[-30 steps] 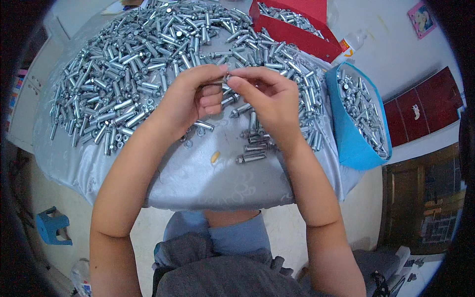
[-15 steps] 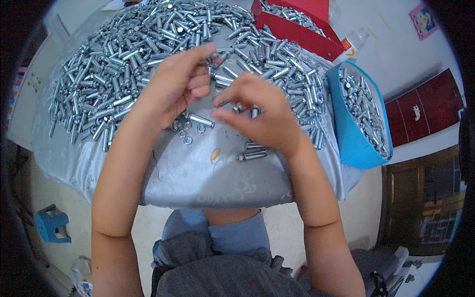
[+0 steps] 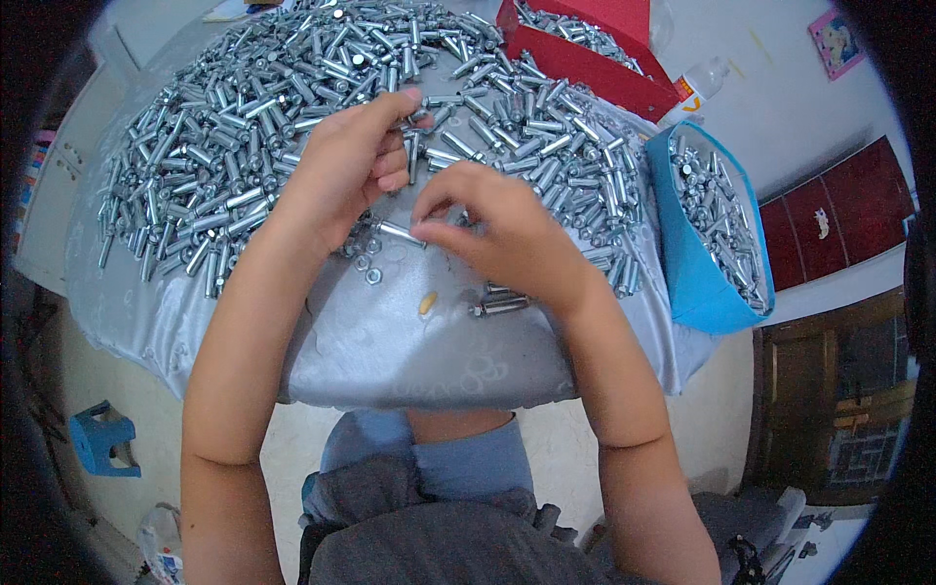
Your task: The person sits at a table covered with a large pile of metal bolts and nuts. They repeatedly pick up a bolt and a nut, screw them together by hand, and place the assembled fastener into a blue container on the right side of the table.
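Note:
My left hand (image 3: pixel 361 161) hovers over the near middle of a large heap of silver expansion bolts (image 3: pixel 244 136). Its fingers are curled, thumb and index close together; whatever lies between them blends with the metal behind. My right hand (image 3: pixel 497 219) is lower and to the right, thumb and index in a pinch, and what they grip is hidden. Its thumb tip meets the end of a single bolt (image 3: pixel 398 232) lying at the heap's near edge. Several loose nuts (image 3: pixel 372 276) lie just left of that bolt. Under my right wrist rests another bolt (image 3: pixel 502 306).
A silver cloth (image 3: pixel 429 366) covers the table, with a small yellow piece (image 3: pixel 427 302) on it. At the right edge stands a blue container (image 3: pixel 707 283) of bolts. Behind are a red box (image 3: pixel 595 73) of bolts and a white bottle (image 3: pixel 697 88). A blue stool (image 3: pixel 102 439) stands lower left.
My right hand has moved slightly up and left, and its thumb and index have drawn together from a wider gap. My left hand has barely moved.

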Tool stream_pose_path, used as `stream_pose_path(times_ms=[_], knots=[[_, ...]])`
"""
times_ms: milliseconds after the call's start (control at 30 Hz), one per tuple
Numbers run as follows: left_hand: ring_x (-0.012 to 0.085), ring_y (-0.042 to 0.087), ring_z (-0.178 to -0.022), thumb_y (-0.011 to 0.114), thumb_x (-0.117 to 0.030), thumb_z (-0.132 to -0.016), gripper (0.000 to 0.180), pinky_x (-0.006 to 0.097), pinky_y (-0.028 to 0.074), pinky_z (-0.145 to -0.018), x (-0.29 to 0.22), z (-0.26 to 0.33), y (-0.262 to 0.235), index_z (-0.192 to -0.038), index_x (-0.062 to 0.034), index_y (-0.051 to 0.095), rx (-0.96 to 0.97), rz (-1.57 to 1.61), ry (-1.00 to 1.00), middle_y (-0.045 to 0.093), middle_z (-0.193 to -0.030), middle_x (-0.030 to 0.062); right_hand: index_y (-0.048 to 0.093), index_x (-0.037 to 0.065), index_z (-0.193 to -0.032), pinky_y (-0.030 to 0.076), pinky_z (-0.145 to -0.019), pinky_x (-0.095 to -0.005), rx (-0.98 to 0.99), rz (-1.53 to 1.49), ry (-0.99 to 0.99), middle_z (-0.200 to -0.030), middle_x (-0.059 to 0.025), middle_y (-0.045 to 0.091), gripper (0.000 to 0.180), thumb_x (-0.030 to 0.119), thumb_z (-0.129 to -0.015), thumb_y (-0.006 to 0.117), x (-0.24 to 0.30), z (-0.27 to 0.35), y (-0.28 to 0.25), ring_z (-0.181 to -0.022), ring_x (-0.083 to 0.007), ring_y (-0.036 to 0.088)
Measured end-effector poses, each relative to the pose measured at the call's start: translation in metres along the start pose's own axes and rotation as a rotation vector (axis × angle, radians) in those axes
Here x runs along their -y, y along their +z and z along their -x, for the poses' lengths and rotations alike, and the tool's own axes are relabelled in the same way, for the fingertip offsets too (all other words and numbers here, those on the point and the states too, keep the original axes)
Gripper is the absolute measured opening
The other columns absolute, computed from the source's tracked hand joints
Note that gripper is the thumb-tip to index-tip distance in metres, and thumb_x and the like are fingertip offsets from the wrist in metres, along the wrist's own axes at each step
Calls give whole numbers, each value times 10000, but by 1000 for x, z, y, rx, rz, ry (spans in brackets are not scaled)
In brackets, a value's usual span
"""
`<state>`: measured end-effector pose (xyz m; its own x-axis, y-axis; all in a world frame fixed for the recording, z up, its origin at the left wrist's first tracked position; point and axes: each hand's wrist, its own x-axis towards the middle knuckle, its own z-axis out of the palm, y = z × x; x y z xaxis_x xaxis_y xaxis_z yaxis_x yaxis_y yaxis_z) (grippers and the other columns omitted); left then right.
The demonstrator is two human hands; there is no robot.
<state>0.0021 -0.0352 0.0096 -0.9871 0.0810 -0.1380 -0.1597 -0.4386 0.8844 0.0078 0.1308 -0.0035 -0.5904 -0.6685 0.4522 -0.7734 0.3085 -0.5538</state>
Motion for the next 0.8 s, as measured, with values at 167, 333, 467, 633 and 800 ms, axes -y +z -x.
stream_pose_path(times_ms=[167, 333, 467, 633, 800], knots=[[51, 246, -401, 544, -265, -812, 225, 220, 214, -388, 7, 1, 5, -729, -57, 537, 26, -223, 31, 292, -486, -61, 575, 1, -868, 442, -633, -199, -330, -664, 314, -788, -51, 600, 135, 72, -763, 621, -1, -4, -11, -696, -91, 555], [45, 263, -413, 542, -269, -809, 226, 215, 213, -386, 11, 3, 9, -673, -94, 500, 93, -204, -38, 309, -499, -64, 561, -28, -898, 452, -654, -198, -255, -848, 388, -805, -52, 589, 162, 50, -767, 615, -7, -6, -13, -718, -92, 553], [41, 279, -420, 546, -264, -803, 202, 206, 220, -388, 10, 5, 6, -696, -98, 506, 129, -243, -43, 323, -517, -69, 564, -24, -892, 453, -658, -201, -247, -920, 376, -809, -55, 590, 153, 45, -766, 614, -11, -7, -12, -713, -92, 551], [35, 274, -426, 548, -287, -807, 226, 198, 226, -393, 11, 5, 9, -690, -103, 488, 179, -151, -98, 303, -513, -74, 566, -26, -882, 452, -665, -203, -251, -881, 370, -804, -54, 589, 145, 47, -765, 614, -11, -5, -16, -715, -91, 551], [35, 250, -429, 531, -345, -825, 278, 199, 209, -396, 11, 5, 8, -677, -118, 466, 216, -106, -145, 284, -515, -78, 573, -7, -877, 439, -599, -189, -216, -885, 360, -780, -37, 592, 147, 94, -778, 611, -15, -4, -14, -696, -73, 546]])
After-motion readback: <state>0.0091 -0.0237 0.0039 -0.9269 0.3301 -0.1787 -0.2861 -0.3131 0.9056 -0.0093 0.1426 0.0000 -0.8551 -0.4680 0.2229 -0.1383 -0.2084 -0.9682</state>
